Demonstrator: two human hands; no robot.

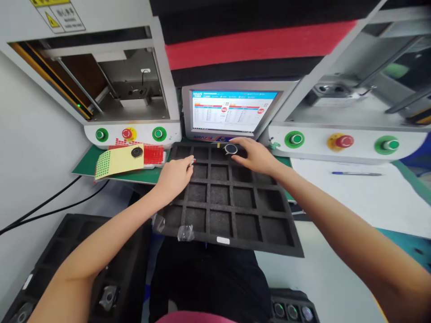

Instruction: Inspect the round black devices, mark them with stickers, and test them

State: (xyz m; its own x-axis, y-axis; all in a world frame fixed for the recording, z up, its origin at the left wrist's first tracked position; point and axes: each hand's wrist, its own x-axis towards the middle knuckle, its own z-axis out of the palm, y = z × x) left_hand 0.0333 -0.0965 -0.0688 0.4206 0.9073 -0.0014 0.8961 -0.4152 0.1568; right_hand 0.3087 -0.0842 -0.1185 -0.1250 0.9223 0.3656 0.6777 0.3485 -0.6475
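A black foam tray (pixel 220 214) with rows of square pockets lies in front of me. Over its back row, my right hand (pixel 254 154) has thumb and forefinger around a round watch case (pixel 230 149) with a dark face and a silvery rim. My left hand (pixel 175 178) is closed above the tray's left side. From its fingertips peeks a small silvery piece (pixel 192 161) with a red spot, mostly hidden by the fingers, so its kind is unclear. Clear tape (pixel 186 233) and a white label (pixel 222 240) are on the tray's front edge.
Behind the tray stands a lit screen (pixel 232 112), between two machines with green and red buttons (pixel 345 141). Yellow sticker sheet (pixel 119 162) with a black disc lies left. A pen (pixel 357 173) rests on white paper at right. Another foam tray (pixel 77 233) is lower left.
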